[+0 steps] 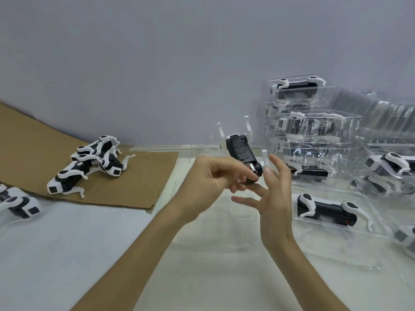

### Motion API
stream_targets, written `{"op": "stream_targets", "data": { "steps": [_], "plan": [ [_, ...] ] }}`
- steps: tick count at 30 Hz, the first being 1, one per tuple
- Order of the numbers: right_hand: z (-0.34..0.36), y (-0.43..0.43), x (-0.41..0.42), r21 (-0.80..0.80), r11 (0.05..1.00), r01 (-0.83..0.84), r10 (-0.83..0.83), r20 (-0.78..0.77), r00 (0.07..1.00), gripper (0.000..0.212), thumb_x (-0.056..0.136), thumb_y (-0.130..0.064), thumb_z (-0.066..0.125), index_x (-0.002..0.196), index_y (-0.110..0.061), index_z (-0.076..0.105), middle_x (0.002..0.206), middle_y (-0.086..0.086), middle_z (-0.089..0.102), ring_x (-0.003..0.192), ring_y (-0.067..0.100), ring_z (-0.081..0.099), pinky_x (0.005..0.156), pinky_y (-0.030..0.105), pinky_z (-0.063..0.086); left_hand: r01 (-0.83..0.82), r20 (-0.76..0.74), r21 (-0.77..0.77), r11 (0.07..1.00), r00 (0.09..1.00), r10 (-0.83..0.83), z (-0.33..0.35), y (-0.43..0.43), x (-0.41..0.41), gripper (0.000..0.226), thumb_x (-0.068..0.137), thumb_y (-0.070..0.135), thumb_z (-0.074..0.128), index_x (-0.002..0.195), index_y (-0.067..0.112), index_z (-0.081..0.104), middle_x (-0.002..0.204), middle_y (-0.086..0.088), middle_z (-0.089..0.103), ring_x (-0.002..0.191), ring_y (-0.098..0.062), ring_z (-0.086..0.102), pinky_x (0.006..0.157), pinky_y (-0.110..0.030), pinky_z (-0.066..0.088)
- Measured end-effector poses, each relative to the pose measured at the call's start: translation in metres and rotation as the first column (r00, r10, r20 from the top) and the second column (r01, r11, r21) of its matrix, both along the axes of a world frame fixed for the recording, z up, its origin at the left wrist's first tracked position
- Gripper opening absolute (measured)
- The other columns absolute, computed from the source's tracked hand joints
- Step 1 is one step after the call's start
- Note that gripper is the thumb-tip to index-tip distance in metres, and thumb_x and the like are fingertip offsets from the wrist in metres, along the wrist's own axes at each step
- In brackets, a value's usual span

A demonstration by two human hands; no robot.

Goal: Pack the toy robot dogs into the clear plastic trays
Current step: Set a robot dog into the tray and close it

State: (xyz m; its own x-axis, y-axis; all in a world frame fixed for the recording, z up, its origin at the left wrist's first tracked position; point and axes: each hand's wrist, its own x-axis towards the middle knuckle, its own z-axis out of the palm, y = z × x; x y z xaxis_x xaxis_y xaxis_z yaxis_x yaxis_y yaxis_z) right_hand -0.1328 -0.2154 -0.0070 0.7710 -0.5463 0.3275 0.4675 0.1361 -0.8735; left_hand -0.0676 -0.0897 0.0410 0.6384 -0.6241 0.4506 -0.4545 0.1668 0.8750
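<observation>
toy robot dog point(243, 153) — both hands point(211, 173)

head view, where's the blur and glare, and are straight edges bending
Head view: the held toy dog and both hands, left and right, are motion-blurred; the stacked clear trays throw white glare; wide-angle distortion tilts the table's back edge; the lighting is soft and even.

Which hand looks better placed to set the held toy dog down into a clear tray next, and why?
Probably the left hand: its fingers grip the upturned toy dog, while the right hand is open beside it, touching only a leg. The tray lies just beneath.
</observation>
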Motion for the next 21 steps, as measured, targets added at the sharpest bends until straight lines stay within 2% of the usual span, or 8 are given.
{"op": "stream_targets", "data": {
  "steps": [5, 7, 9, 12, 14, 16, 18, 21],
  "plan": [
    [-0.005, -0.003, 0.005, 0.004, 1.000, 0.027, -0.026, -0.069, 0.997, 0.049, 0.083, -0.034, 0.065, 0.130, -0.032, 0.052, 0.122, 0.023, 0.060, 0.086, 0.020, 0.071, 0.074, 0.034, 0.059, 0.034, 0.073, 0.068, 0.997, 0.997, -0.039, -0.009, 0.000, -0.005, 0.050, 0.084, -0.029, 0.049, 0.077, 0.011, 0.079, 0.082, -0.001, 0.072, 0.068, -0.015, 0.060, 0.070, -0.030, 0.054],
    [-0.007, -0.003, 0.006, 0.022, 0.999, 0.040, -0.039, -0.068, 0.997, 0.041, 0.086, -0.030, 0.068, 0.125, -0.034, 0.057, 0.115, 0.015, 0.068, 0.081, 0.016, 0.073, 0.068, 0.026, 0.057, 0.003, 0.127, 0.114, 0.993, 0.992, -0.018, -0.014, 0.005, -0.006, 0.046, 0.086, -0.025, 0.052, 0.073, 0.009, 0.079, 0.085, 0.004, 0.076, 0.077, -0.021, 0.068, 0.078, -0.036, 0.058],
    [-0.009, -0.001, 0.006, 0.000, 0.995, 0.098, -0.098, -0.044, 0.994, 0.038, 0.094, -0.021, 0.069, 0.128, -0.032, 0.056, 0.110, -0.003, 0.070, 0.085, 0.017, 0.074, 0.068, 0.024, 0.058, -0.053, 0.199, 0.136, 0.989, 0.980, 0.025, -0.017, 0.014, -0.008, 0.042, 0.090, -0.017, 0.055, 0.075, 0.013, 0.081, 0.096, 0.008, 0.078, 0.093, -0.015, 0.073, 0.087, -0.030, 0.057],
    [-0.008, -0.002, 0.004, -0.082, 0.980, 0.183, -0.182, 0.010, 0.983, 0.041, 0.097, -0.020, 0.066, 0.134, -0.031, 0.053, 0.108, -0.014, 0.068, 0.100, 0.018, 0.071, 0.074, 0.030, 0.060, -0.261, 0.254, 0.014, 0.965, 0.934, 0.249, -0.022, 0.033, -0.004, 0.037, 0.089, -0.004, 0.056, 0.080, 0.023, 0.079, 0.106, 0.016, 0.076, 0.105, -0.008, 0.070, 0.093, -0.023, 0.052],
    [-0.005, -0.004, 0.002, -0.157, 0.963, 0.220, -0.217, 0.034, 0.976, 0.043, 0.096, -0.021, 0.068, 0.133, -0.037, 0.055, 0.114, -0.014, 0.067, 0.109, 0.016, 0.067, 0.083, 0.034, 0.060, -0.447, 0.161, -0.058, 0.892, 0.878, 0.451, -0.034, 0.047, 0.008, 0.029, 0.086, 0.004, 0.057, 0.093, 0.024, 0.077, 0.113, 0.013, 0.074, 0.112, -0.009, 0.066, 0.095, -0.025, 0.051],
    [-0.002, -0.006, 0.000, -0.250, 0.930, 0.268, -0.258, 0.072, 0.963, 0.046, 0.093, -0.014, 0.071, 0.130, -0.036, 0.057, 0.114, -0.024, 0.064, 0.112, 0.004, 0.062, 0.089, 0.021, 0.054, -0.552, 0.012, 0.023, 0.834, 0.834, 0.552, -0.052, 0.062, 0.020, 0.032, 0.087, 0.008, 0.064, 0.112, 0.027, 0.070, 0.121, 0.016, 0.068, 0.116, -0.003, 0.060, 0.096, -0.024, 0.049],
    [-0.002, -0.009, -0.001, -0.327, 0.893, 0.311, -0.298, 0.091, 0.950, 0.048, 0.088, -0.004, 0.073, 0.126, -0.030, 0.059, 0.110, -0.031, 0.061, 0.107, -0.006, 0.059, 0.083, 0.006, 0.046, -0.515, -0.202, 0.155, 0.843, 0.819, 0.538, -0.071, 0.073, 0.029, 0.041, 0.088, 0.013, 0.071, 0.124, 0.032, 0.062, 0.126, 0.019, 0.062, 0.116, 0.003, 0.056, 0.091, -0.021, 0.047],
    [-0.005, -0.012, 0.001, -0.374, 0.883, 0.284, -0.277, 0.072, 0.958, 0.050, 0.084, 0.002, 0.075, 0.119, -0.030, 0.059, 0.102, -0.024, 0.062, 0.094, 0.001, 0.063, 0.075, 0.008, 0.046, -0.402, -0.417, 0.196, 0.894, 0.791, 0.447, -0.091, 0.080, 0.038, 0.049, 0.079, 0.031, 0.072, 0.127, 0.033, 0.063, 0.128, 0.015, 0.066, 0.119, 0.001, 0.059, 0.097, -0.024, 0.043]
  ]
}}
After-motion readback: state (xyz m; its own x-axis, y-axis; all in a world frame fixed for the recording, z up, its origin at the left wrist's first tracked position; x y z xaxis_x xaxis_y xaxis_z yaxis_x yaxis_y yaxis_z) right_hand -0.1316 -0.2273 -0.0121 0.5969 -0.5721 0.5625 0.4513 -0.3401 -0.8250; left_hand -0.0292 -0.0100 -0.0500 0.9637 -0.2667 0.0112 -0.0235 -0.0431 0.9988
